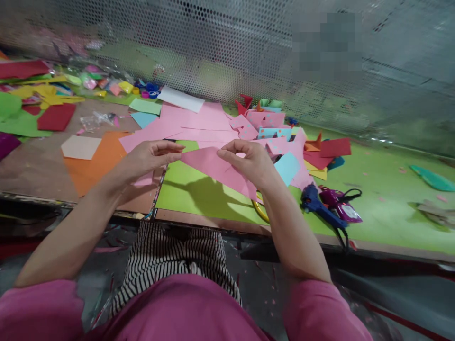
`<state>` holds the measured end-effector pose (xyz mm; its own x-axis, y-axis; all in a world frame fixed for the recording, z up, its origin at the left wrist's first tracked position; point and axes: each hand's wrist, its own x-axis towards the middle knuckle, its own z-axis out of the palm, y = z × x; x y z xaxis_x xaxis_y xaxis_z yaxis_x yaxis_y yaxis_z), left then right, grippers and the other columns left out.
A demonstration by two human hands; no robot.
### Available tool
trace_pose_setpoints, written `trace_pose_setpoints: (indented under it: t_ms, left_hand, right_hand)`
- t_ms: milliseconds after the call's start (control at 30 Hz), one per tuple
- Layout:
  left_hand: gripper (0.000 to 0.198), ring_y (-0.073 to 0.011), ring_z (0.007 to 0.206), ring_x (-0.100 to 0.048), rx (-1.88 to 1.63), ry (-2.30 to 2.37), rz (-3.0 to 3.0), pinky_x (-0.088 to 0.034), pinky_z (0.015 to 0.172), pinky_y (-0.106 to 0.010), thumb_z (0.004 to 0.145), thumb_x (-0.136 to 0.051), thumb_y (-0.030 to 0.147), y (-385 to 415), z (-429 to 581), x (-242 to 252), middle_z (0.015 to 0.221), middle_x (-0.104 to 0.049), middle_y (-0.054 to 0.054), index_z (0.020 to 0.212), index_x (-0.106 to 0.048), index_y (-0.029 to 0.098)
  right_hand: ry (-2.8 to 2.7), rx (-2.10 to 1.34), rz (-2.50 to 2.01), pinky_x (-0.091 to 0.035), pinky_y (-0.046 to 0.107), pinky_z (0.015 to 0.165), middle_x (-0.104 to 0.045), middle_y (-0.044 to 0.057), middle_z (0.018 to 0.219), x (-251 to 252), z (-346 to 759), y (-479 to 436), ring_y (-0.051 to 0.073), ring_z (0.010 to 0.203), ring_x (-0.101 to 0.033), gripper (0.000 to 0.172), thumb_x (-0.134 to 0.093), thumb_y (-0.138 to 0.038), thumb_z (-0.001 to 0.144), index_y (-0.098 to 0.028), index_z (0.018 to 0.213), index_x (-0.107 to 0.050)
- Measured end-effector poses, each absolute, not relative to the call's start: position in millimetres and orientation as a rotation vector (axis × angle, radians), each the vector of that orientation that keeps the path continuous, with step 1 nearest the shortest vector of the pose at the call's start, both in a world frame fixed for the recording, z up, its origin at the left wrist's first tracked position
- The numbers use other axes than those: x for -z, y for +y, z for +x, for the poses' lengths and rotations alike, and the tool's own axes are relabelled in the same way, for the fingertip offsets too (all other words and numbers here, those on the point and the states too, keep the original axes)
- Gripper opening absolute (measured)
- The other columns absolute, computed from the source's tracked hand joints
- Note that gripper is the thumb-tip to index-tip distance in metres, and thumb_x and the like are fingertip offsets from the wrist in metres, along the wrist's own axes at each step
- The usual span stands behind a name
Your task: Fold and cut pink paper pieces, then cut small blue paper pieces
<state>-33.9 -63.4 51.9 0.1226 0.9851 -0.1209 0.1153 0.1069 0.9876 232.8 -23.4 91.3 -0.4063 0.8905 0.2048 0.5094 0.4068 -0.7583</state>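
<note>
A pink sheet of paper [220, 169] with a pointed, triangular outline is raised a little over the lime-green table covering [185, 201], casting a shadow on it. My left hand [151, 158] pinches its left tip between thumb and fingers. Along the upper edge, my right hand [245, 158] grips the same paper with thumb and forefinger. Beneath my right wrist, part of a yellow ring-shaped handle [260, 208] shows; the rest is hidden. Behind my hands lie larger pink sheets [199, 121].
To the right are a blue glue gun [322, 206] and a purple packet [343, 203]. Folded dotted paper pieces [273, 135] stand behind. Orange paper [87, 166] and coloured scraps [46, 94] lie left. A perforated metal screen [213, 52] closes off the back.
</note>
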Motion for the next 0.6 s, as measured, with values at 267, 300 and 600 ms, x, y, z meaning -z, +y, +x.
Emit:
trace_pose_setpoints:
  t_ms: [267, 300, 600]
  left_hand:
    - [0.032, -0.0159, 0.064, -0.059, -0.936, 1.511, 1.525, -0.039, 0.055, -0.026, 0.068, -0.08, 0.054, -67.0, -15.6, -73.8, 0.069, -0.068, -0.002, 0.077, -0.077, 0.024]
    - [0.031, -0.0155, 0.063, -0.057, -0.932, 1.517, 1.512, -0.037, 0.053, -0.026, 0.067, -0.079, 0.054, -67.4, -14.7, -74.5, 0.069, -0.068, -0.002, 0.076, -0.077, 0.024]
    - [0.027, -0.0148, 0.065, -0.059, -0.896, 1.468, 1.505, -0.042, 0.058, -0.025, 0.069, -0.077, 0.049, -69.3, -17.5, -71.9, 0.073, -0.073, -0.002, 0.074, -0.077, 0.023]
  right_hand:
    - [-2.157, -0.771, -1.158, -0.036, 0.029, 0.064, -0.068, 0.001, 0.074, -93.2, 215.5, -24.8, 0.012, 0.067, -0.051, 0.029, -0.069, -0.045, 0.09, -0.018, 0.079, -0.07]
    - [-2.153, -0.78, -1.164, -0.036, 0.029, 0.065, -0.068, 0.001, 0.075, -93.2, 215.2, -24.9, 0.012, 0.068, -0.051, 0.028, -0.069, -0.044, 0.09, -0.018, 0.08, -0.07]
    - [-2.154, -0.817, -1.137, -0.039, 0.029, 0.07, -0.07, 0.0, 0.078, -93.2, 214.3, -27.3, 0.012, 0.07, -0.054, 0.021, -0.071, -0.038, 0.09, -0.018, 0.082, -0.072]
